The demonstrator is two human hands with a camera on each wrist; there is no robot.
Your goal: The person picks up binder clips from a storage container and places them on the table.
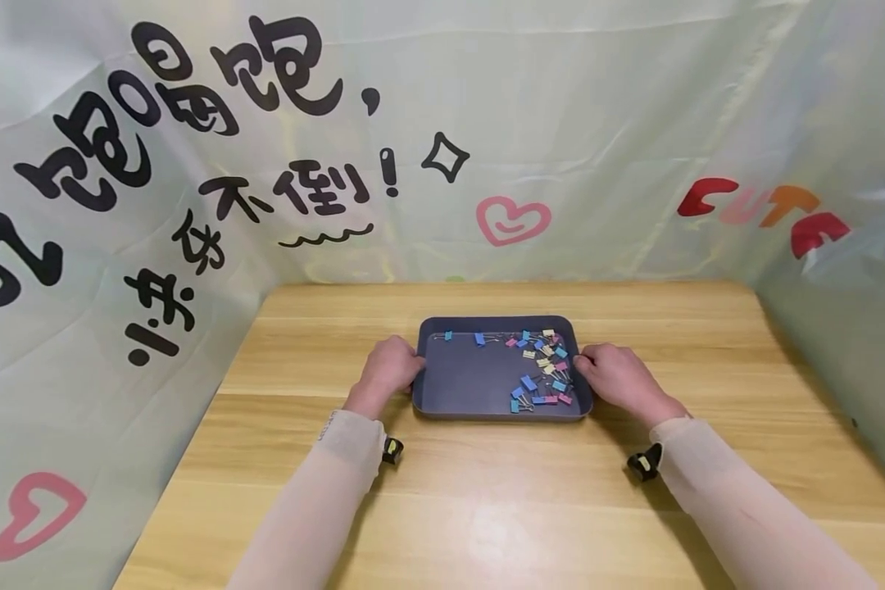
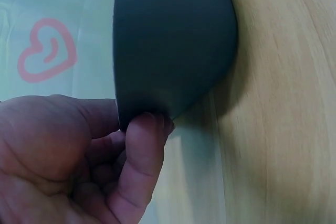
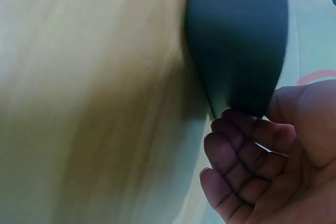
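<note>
I watch left hand [image 1: 391, 365] and right hand [image 1: 621, 377] pinch a dark rectangular tray [image 1: 468, 373]. Pale printed sheeting [image 1: 605, 139] lines the light wooden table's [image 1: 479, 504] far edge.

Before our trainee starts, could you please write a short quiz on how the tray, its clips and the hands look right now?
1. Seen from the head camera, where do most binder clips lie in the tray?
a) towards its left end
b) towards its right end
c) evenly spread

2. True or false: all the binder clips share one colour.

3. Fill the gap: the left hand and right hand grip ____ ends of the tray.

Key: 1. b; 2. false, blue and pink both show; 3. opposite.
</note>
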